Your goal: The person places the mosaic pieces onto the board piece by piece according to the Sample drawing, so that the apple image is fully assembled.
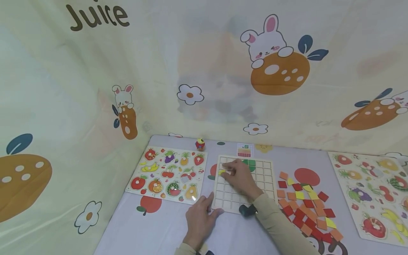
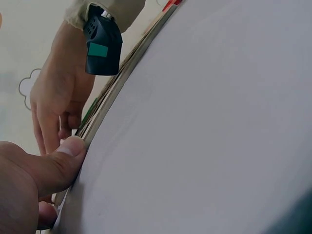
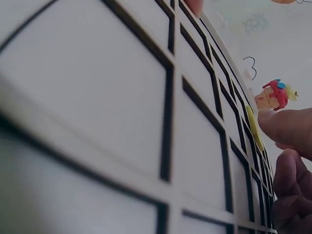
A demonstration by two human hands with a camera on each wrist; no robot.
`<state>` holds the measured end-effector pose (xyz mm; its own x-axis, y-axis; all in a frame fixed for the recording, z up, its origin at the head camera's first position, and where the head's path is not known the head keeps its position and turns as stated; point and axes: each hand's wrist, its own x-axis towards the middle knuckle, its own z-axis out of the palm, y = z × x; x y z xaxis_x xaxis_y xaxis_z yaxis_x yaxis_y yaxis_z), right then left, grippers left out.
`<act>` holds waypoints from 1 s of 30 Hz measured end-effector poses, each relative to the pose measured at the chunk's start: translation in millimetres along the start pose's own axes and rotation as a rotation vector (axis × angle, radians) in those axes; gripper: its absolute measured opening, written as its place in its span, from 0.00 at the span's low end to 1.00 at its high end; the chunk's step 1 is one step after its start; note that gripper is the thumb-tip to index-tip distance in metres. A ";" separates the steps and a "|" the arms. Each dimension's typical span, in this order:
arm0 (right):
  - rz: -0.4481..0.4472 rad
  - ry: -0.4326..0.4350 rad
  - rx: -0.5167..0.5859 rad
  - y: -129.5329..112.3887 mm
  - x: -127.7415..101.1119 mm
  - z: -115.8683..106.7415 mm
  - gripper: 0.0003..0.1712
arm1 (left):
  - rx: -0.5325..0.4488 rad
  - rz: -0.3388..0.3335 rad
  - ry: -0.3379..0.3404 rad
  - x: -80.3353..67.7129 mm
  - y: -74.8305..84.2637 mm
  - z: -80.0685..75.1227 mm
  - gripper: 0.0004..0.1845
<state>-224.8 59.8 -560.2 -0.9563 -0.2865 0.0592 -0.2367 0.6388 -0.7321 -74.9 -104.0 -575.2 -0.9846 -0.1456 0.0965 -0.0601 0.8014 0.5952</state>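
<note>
A white grid board (image 1: 269,184) of square cells lies on the table, with green tiles (image 1: 251,163) in its far rows. My right hand (image 1: 240,179) reaches over it, thumb and index finger at a yellow tile (image 1: 221,172) near the left edge. In the right wrist view the thumb tip meets this yellow tile (image 3: 253,127), which sits slightly tilted at a cell; the other fingers are curled. My left hand (image 1: 202,217) spreads thumb and index finger against the board's near left corner. The left wrist view has its thumb (image 2: 58,168) on the board's edge.
Right of the board lie scattered red, orange and yellow tiles (image 1: 307,203). Fruit puzzle boards flank the workspace, one at left (image 1: 165,173) and another at right (image 1: 371,191). A small pattern card (image 1: 244,150) and a red-and-yellow toy (image 1: 200,144) stand at the back.
</note>
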 end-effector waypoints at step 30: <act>0.214 -0.062 -0.154 81.2 -61.3 -147.5 0.26 | 0.003 -0.025 -0.005 -0.8 4.1 -1.2 0.38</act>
<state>-210.7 234.5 -523.1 -0.9761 -0.1734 -0.1312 -0.0580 0.7890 -0.6116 -74.1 -101.3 -571.9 -0.9836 -0.1627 0.0774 -0.0854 0.7992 0.5950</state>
